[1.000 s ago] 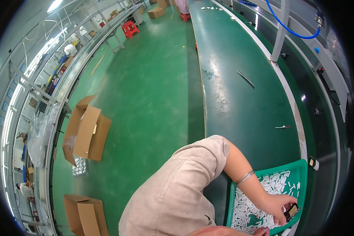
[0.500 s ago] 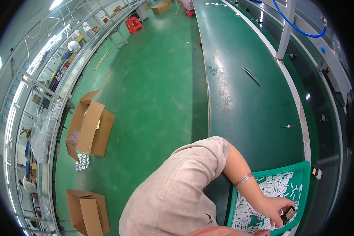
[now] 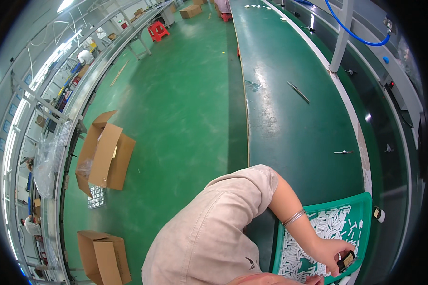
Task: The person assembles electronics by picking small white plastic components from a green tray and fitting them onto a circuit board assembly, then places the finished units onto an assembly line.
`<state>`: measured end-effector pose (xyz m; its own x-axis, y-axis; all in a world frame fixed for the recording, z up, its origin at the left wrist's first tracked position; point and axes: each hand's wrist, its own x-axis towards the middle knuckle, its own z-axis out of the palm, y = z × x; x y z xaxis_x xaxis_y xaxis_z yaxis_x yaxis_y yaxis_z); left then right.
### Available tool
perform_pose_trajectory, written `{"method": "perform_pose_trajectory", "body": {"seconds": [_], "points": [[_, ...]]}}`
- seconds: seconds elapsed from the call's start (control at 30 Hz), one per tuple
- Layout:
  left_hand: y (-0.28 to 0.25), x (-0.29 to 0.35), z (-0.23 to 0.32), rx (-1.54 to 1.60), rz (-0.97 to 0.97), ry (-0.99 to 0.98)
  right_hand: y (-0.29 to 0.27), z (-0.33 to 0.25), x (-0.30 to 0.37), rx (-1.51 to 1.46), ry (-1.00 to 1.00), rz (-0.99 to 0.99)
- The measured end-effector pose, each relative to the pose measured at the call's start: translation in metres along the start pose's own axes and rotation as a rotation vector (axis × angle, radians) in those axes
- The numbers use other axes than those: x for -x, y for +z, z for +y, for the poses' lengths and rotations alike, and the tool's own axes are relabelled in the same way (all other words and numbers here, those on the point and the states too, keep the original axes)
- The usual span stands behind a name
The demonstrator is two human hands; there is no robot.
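My left hand [image 3: 332,255] reaches over a green plastic tray [image 3: 367,209] at the lower right. Its fingers are closed on a small black rectangular part [image 3: 346,260] with a tan face. Many small white plastic pieces [image 3: 325,223] lie loose in the tray. Of my right hand [image 3: 315,280] only some fingertips show at the lower edge, over the white pieces. What that hand holds, if anything, is hidden.
A black-and-white part [image 3: 379,214] sits just right of the tray. Farther up the green workbench [image 3: 299,128] lie a thin metal tool [image 3: 298,92] and a small metal fitting [image 3: 344,152]. Cardboard boxes [image 3: 107,156] stand on the floor at left, with a red stool [image 3: 158,31] beyond.
The whole view has shifted slightly, so things sit a little farther left. My left hand keeps hold of the black part over the tray; slightly more of my right fingertips shows.
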<state>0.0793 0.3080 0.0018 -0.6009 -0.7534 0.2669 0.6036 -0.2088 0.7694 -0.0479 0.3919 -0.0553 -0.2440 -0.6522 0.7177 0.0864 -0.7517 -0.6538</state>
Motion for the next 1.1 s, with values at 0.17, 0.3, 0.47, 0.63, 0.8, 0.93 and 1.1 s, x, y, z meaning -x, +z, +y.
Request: {"method": "perform_pose_trajectory", "body": {"seconds": [0.17, 0.3, 0.47, 0.63, 0.8, 0.93, 1.1], "points": [[-0.006, 0.001, 0.002, -0.015, -0.028, 0.028, 0.043, -0.044, -0.009, 0.387, 0.211, 0.07], [-0.002, 0.003, -0.003, -0.093, -0.008, 0.046, 0.051, -0.059, -0.007, 0.858, 0.629, 0.287], [-0.01, 0.004, -0.009, -0.328, -0.172, -0.12, 0.017, -0.032, 0.007, 0.788, 0.502, 0.549], [-0.012, 0.002, 0.024, -0.507, -0.287, 0.069, 0.023, -0.065, -0.005, 0.751, 0.404, 0.229], [-0.006, 0.0, 0.052, -0.506, -0.342, -0.309, 0.045, -0.071, -0.017, 0.85, 0.253, 0.251], [-0.005, -0.001, 0.05, -0.549, -0.372, -0.343, 0.051, -0.077, -0.025, 1.028, 0.093, 0.13], [-0.009, 0.001, 0.042, -0.445, -0.264, -0.565, 0.043, -0.073, -0.023, 1.301, -0.032, -0.141]]}}
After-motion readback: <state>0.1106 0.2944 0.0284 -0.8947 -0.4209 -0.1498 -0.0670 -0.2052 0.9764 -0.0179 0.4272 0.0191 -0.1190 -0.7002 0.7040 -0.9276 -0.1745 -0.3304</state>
